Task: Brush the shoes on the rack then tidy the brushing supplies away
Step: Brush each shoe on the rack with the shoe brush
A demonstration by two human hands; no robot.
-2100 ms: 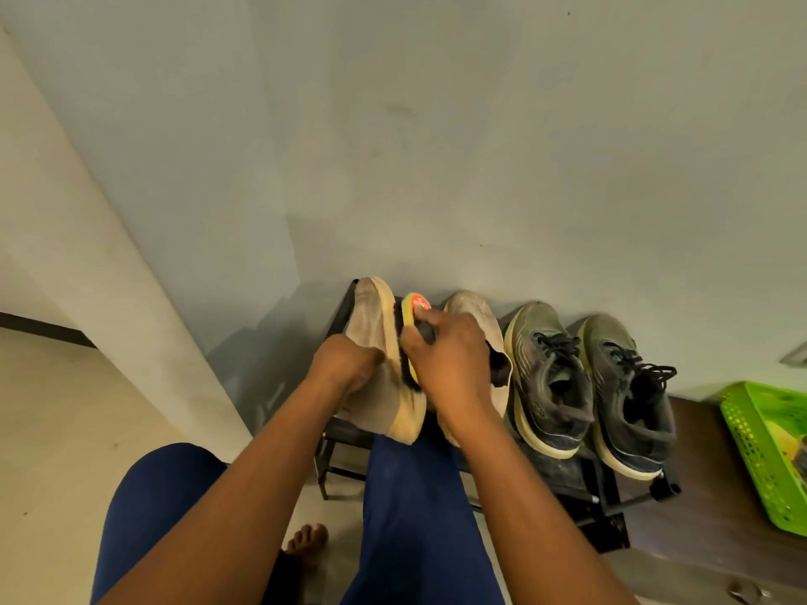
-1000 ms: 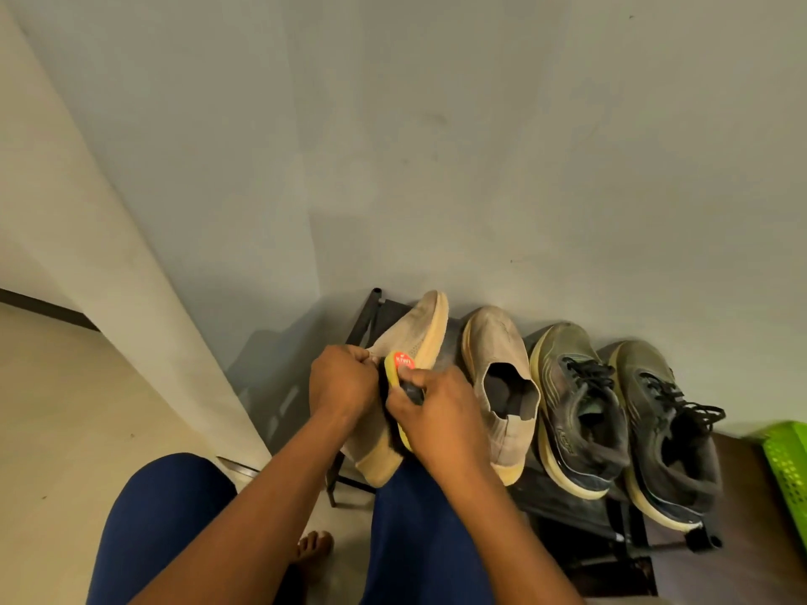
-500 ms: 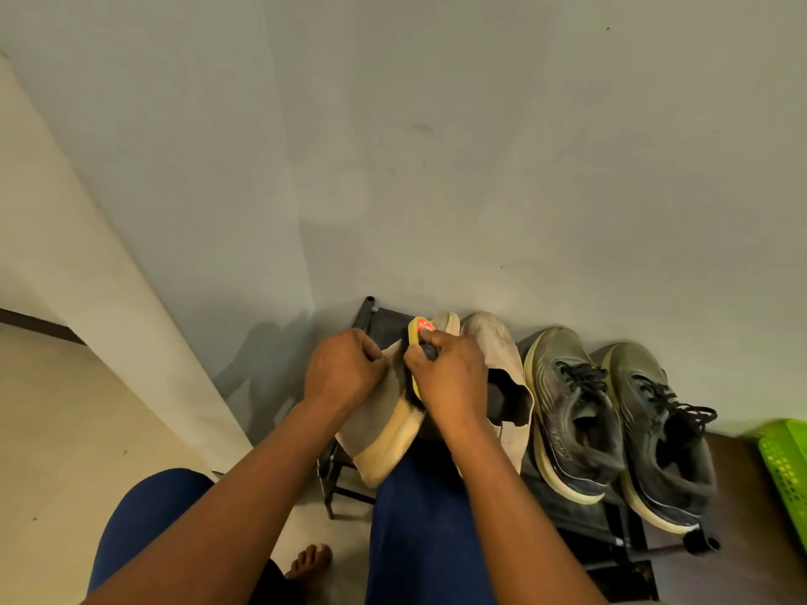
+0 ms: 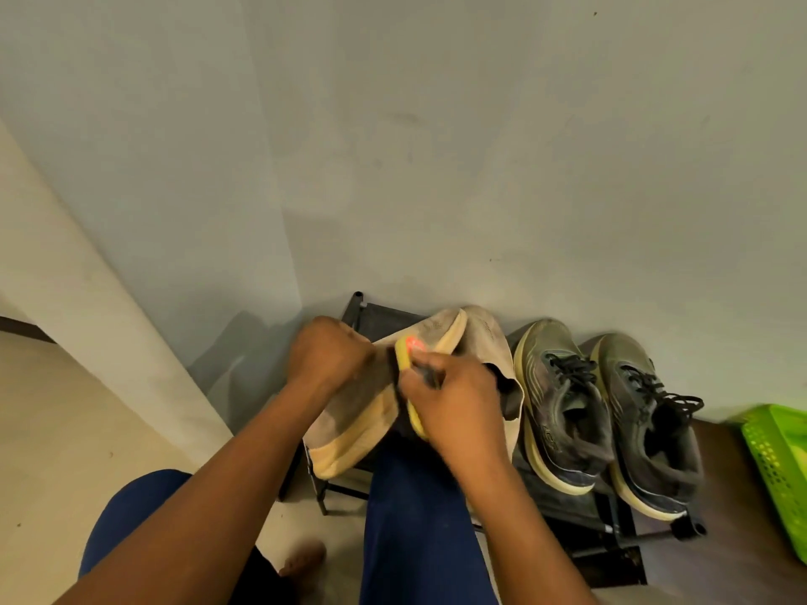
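Observation:
My left hand [image 4: 327,353] grips a beige slip-on shoe [image 4: 353,425], tilted on its side above the left end of the black shoe rack [image 4: 380,318]. My right hand [image 4: 454,403] holds a yellow brush [image 4: 404,351] with a red sticker, pressed against the shoe's side; the bristles are hidden. The second beige shoe [image 4: 491,338] rests on the rack just behind my right hand. Two dark grey laced sneakers [image 4: 563,403] [image 4: 650,421] stand side by side on the rack to the right.
A green plastic basket [image 4: 777,465] sits at the right edge on a dark wood surface [image 4: 725,508]. A white wall rises right behind the rack. My blue-clad knees and a bare foot [image 4: 303,558] are below, on a pale tiled floor.
The brush has slid back and forth along the beige shoe's side, and my left hand has turned the shoe slightly. The view has shifted a little.

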